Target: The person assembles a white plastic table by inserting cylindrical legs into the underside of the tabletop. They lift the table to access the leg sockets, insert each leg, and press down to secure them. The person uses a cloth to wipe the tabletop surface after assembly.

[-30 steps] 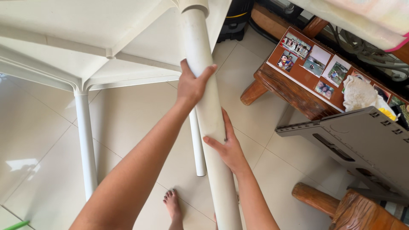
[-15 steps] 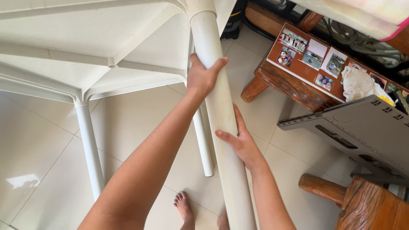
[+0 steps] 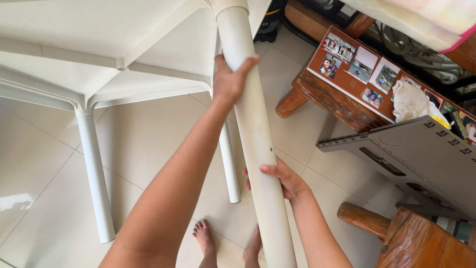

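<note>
No packages, labels, signs or screens in view. Nearest in kind: small rectangular colour photo prints (image 3: 364,69), laid in a row flat on top of a brown wooden table (image 3: 327,99) at upper right, pale borders, mixed colours; some partly hidden by a crumpled white cloth (image 3: 411,101).
</note>
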